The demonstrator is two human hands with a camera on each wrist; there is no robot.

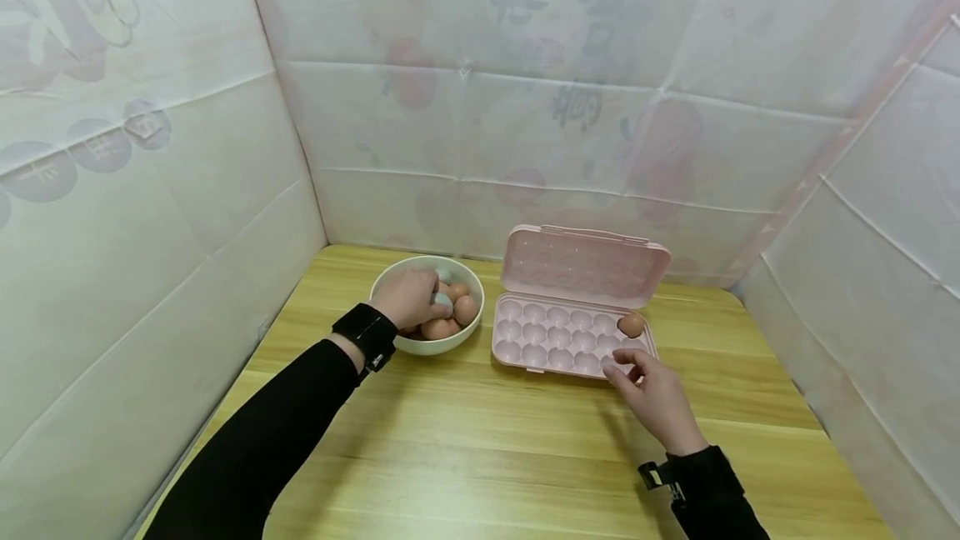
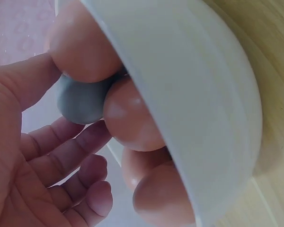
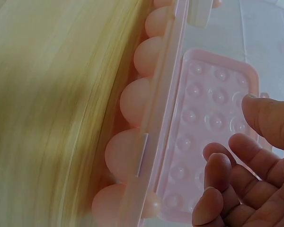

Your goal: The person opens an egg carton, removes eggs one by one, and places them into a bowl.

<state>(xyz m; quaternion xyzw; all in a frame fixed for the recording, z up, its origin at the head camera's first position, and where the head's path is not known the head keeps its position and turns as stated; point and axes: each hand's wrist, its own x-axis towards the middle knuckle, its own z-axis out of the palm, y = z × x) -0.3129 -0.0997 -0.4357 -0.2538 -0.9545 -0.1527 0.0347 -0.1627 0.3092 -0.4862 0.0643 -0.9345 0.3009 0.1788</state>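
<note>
My left hand (image 1: 406, 298) reaches over a cream bowl (image 1: 429, 347) filled with several brown eggs (image 2: 135, 113). Thumb and fingers pinch a pale grey-green egg (image 2: 83, 100) among the brown ones. Right of the bowl lies a pink egg carton (image 1: 534, 370), its lid (image 1: 585, 267) raised and leaning back. One brown egg (image 1: 631, 325) sits in the back right cup of the carton. Over the carton's front right corner hovers my right hand (image 1: 660, 398), fingers loosely bent with nothing between them.
Both things stand toward the back of a yellow wood-grain table (image 1: 450, 457). Pale printed sheets form a back wall (image 1: 465, 123), a left wall (image 1: 165, 257) and a right wall (image 1: 885, 273) around it.
</note>
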